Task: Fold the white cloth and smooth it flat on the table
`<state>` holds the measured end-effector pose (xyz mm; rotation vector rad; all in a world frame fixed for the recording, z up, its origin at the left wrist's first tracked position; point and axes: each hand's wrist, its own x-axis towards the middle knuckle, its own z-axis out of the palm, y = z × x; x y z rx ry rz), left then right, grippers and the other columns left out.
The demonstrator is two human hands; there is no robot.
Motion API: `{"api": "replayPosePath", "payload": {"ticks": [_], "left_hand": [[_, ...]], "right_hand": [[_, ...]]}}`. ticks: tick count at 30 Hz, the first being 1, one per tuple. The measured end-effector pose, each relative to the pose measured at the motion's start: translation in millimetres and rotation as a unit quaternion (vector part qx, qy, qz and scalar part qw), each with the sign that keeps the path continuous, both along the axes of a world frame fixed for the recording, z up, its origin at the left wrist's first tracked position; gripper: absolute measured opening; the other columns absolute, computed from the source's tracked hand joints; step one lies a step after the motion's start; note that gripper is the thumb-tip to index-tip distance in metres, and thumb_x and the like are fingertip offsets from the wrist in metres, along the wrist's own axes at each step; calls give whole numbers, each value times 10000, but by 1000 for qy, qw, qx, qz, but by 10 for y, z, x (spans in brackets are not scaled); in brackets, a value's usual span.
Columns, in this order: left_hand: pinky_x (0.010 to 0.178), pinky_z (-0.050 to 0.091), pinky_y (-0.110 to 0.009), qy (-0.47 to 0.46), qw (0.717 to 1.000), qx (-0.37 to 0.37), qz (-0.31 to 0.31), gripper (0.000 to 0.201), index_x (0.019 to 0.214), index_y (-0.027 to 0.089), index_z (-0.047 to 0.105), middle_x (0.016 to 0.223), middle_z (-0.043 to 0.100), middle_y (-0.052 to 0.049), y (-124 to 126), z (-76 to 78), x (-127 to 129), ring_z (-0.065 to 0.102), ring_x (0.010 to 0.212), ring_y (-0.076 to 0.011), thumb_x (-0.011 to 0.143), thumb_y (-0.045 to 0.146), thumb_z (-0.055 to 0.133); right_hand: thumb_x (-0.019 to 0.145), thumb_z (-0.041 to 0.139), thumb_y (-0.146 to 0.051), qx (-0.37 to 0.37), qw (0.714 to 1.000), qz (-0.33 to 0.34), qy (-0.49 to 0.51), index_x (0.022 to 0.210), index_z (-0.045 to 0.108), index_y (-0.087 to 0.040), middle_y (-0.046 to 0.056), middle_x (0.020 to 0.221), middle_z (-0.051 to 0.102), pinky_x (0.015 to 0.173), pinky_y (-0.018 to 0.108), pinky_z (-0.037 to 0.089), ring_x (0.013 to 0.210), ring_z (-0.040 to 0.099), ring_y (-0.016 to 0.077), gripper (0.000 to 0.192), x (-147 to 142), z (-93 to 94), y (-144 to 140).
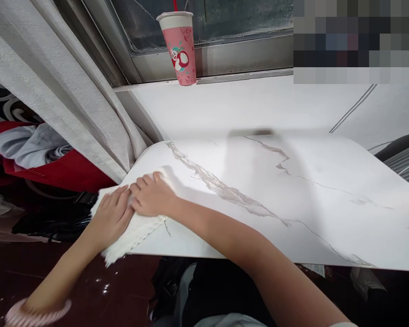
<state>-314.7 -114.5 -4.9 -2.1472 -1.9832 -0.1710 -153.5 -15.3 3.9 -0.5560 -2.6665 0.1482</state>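
Note:
A white cloth (132,234) with a scalloped edge lies over the near left corner of a white marble-patterned table (293,200). My left hand (111,215) presses flat on the cloth at the table's left edge. My right hand (152,195) rests flat on the cloth right beside it, fingers pointing left and touching the left hand. Part of the cloth hangs past the table's edge.
A pink paper cup (179,47) with a lid stands on the window ledge at the back. A grey curtain (54,86) hangs to the left of the table. Red and grey fabric (30,152) lies at far left. A dark floor lies below.

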Motion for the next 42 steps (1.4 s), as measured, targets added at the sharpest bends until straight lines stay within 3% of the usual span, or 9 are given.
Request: {"api": "replayPosePath", "payload": {"ticks": [3, 8, 15, 22, 24, 30, 34, 38, 42], "left_hand": [[1107, 355, -550, 14, 1000, 2, -4, 530, 1381, 119, 418, 1416, 514, -223, 477, 28, 33, 477, 1327, -345, 961, 349, 191], [1151, 309, -493, -7, 995, -32, -92, 533, 1377, 77, 440, 1451, 483, -209, 1292, 73, 219, 431, 1357, -303, 958, 328, 226], [1184, 258, -454, -29, 992, -33, -121, 519, 1434, 105, 421, 1488, 467, -166, 1947, 64, 1007, 410, 1384, -276, 965, 299, 317], [1203, 220, -463, -66, 990, -4, -127, 507, 1463, 118, 421, 1497, 469, -168, 2137, 43, 2270, 388, 1413, -273, 993, 295, 346], [1201, 221, -476, -76, 986, -9, -147, 509, 1470, 131, 417, 1513, 458, -163, 2166, 50, 2640, 379, 1423, -274, 1001, 311, 340], [1213, 186, -490, -86, 972, -48, -214, 551, 1497, 124, 380, 1553, 406, -158, 2205, 79, 3717, 345, 1444, -279, 1006, 365, 315], [1208, 231, -487, -89, 961, -49, -257, 550, 1474, 136, 423, 1510, 461, -152, 2119, 70, 4398, 378, 1415, -287, 999, 383, 299], [1199, 262, -472, -89, 951, -18, -295, 532, 1435, 108, 471, 1463, 499, -185, 1995, 62, 4790, 424, 1355, -300, 998, 363, 307], [1200, 236, -433, -89, 942, -32, -321, 534, 1474, 107, 425, 1515, 447, -179, 1974, 64, 4795, 377, 1410, -283, 1019, 344, 278]], "right_hand": [[999, 358, -316, -11, 999, -47, -4, 1245, 556, -102, 172, 1303, 595, 1063, 547, 323, 1200, 494, 325, 381, 15, -28, 319], [995, 363, -276, -24, 987, -161, 12, 1261, 532, -99, 191, 1325, 574, 1079, 556, 293, 1245, 464, 330, 362, 241, -84, 759], [974, 353, -231, -50, 973, -227, -1, 1321, 523, -95, 175, 1391, 545, 1120, 480, 244, 1309, 430, 302, 409, 1009, -111, 1255], [917, 359, -270, -44, 969, -244, 17, 1327, 555, -147, 130, 1396, 574, 1131, 463, 291, 1320, 458, 284, 470, 2238, -161, 1538], [898, 367, -320, -49, 958, -283, 24, 1313, 574, -168, 124, 1389, 583, 1121, 499, 319, 1308, 479, 304, 488, 2630, -197, 1556], [879, 376, -448, -29, 943, -328, 58, 1260, 622, -225, 123, 1320, 630, 1105, 545, 392, 1259, 552, 327, 505, 3824, -257, 1456], [856, 387, -496, -24, 926, -370, 71, 1192, 631, -311, 104, 1272, 649, 1096, 596, 397, 1257, 557, 354, 455, 4571, -260, 1267], [835, 416, -487, -26, 902, -421, 91, 1135, 618, -363, 58, 1234, 662, 1073, 627, 404, 1247, 560, 379, 383, 5009, -280, 1101], [830, 447, -455, -15, 886, -448, 116, 1125, 624, -388, 46, 1187, 667, 1041, 663, 406, 1238, 567, 379, 350, 4990, -279, 1012]]}}
